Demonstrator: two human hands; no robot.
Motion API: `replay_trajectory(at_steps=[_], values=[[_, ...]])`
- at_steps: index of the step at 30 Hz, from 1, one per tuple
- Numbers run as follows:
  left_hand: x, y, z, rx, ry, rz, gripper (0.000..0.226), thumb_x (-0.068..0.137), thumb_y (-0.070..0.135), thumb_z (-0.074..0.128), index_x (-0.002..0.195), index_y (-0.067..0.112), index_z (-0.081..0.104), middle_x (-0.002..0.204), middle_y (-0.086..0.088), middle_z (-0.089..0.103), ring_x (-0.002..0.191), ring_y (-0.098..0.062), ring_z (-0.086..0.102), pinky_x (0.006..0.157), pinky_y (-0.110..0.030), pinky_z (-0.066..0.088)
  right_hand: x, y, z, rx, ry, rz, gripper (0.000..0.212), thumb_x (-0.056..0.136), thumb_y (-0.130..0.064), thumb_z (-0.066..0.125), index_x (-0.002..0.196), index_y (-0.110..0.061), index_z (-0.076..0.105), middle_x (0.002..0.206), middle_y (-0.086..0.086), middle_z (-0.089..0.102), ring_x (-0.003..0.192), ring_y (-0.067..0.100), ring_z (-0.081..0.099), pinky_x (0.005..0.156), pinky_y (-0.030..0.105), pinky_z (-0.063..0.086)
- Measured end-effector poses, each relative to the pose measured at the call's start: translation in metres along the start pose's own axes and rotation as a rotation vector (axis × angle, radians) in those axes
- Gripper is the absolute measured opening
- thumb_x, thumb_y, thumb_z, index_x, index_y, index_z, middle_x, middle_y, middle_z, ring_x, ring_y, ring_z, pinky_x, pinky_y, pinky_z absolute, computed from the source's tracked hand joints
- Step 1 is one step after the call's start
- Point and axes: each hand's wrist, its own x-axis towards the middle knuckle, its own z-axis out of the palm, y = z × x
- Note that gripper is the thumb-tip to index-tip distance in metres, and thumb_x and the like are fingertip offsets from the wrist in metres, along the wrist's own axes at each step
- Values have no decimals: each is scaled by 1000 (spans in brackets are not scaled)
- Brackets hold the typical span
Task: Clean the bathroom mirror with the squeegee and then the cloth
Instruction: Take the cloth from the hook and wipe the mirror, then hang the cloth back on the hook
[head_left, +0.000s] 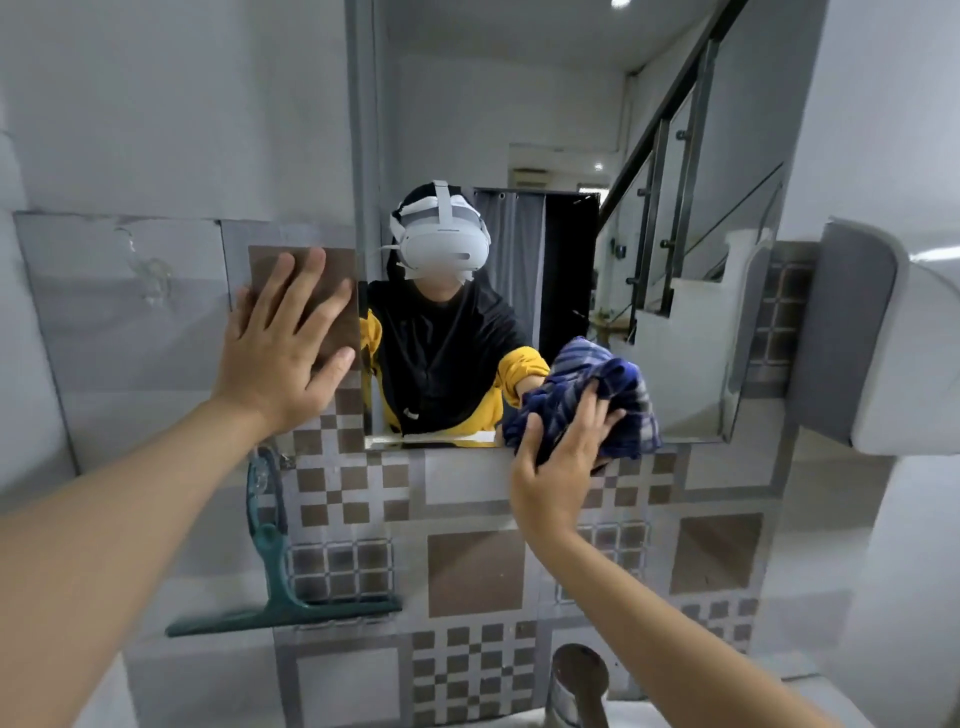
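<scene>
The bathroom mirror (571, 104) hangs on the tiled wall straight ahead and reflects a person wearing a headset. My right hand (561, 457) presses a bunched blue plaid cloth (597, 400) against the mirror's lower right part, near its bottom edge. My left hand (283, 348) lies flat and open on the wall tiles just left of the mirror, fingers spread. A green squeegee (275, 582) hangs on the wall below my left hand, blade down, touched by neither hand.
A chrome tap (579, 686) rises at the bottom centre below the mirror. A white and grey fixture (883, 338) juts out from the wall at right, close to the mirror's right edge. Patterned brown and grey tiles (475, 571) cover the wall under the mirror.
</scene>
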Motion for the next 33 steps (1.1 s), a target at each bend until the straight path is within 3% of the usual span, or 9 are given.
replay_trajectory(at_steps=[4,8,14,17,20,22,25,29,33], values=[[4,23,-27,-300,-86,-148,60,88,48,34,142,24,37,159,0,19,147,-22,9,115,-48,14,-28,-32,31,29,-111,9,64,98,-28,49,146,-32,6,156,-12,0,144,8,-14,118,33,2],[-14,50,-59,-896,-100,-312,41,89,40,37,121,19,54,115,-4,63,107,-17,59,95,-32,44,-54,-65,51,57,-293,29,65,98,-29,49,144,-40,4,155,-17,1,142,-1,-16,117,48,6],[-26,47,-79,-1287,-303,-602,14,89,29,43,91,17,49,101,-9,58,97,-24,57,83,-32,42,-61,-109,55,311,-629,-64,59,99,-25,48,150,-29,20,155,-16,26,148,12,11,119,43,23],[-27,38,-99,-1348,-257,-693,11,96,17,38,87,16,45,94,-7,61,86,-21,59,71,-30,44,-51,-130,45,452,-724,-21,50,99,-22,45,147,-31,32,137,-27,45,132,17,44,107,38,42],[-31,29,-114,-1319,-264,-651,13,95,17,44,86,16,52,88,-5,63,82,-22,61,74,-35,47,-42,-147,31,504,-745,-50,39,99,-13,43,135,-27,42,105,-3,65,92,18,65,76,38,53],[-34,25,-120,-1231,-267,-540,4,93,16,54,93,14,56,79,0,63,75,-17,59,73,-33,47,-36,-158,22,540,-732,-65,32,97,-9,43,125,-25,46,71,11,56,56,33,47,53,45,40],[-38,19,-129,-1159,-265,-446,22,84,12,67,103,14,55,96,-4,68,88,-14,65,83,-28,52,-30,-173,13,565,-754,-54,26,96,-11,45,117,-25,47,81,29,60,61,52,50,53,60,42],[-42,11,-142,-1147,-191,-443,27,82,-4,63,92,18,52,89,-6,66,84,-22,66,73,-29,54,-24,-188,6,499,-772,-105,18,95,-10,50,107,-24,49,74,18,66,49,33,42,46,41,37],[-42,6,-154,-1115,-97,-428,36,83,-14,55,76,21,55,65,11,64,65,-7,60,63,-18,49,-23,-206,7,509,-713,-122,21,88,-14,66,98,-28,55,95,11,67,80,30,64,71,39,55]])
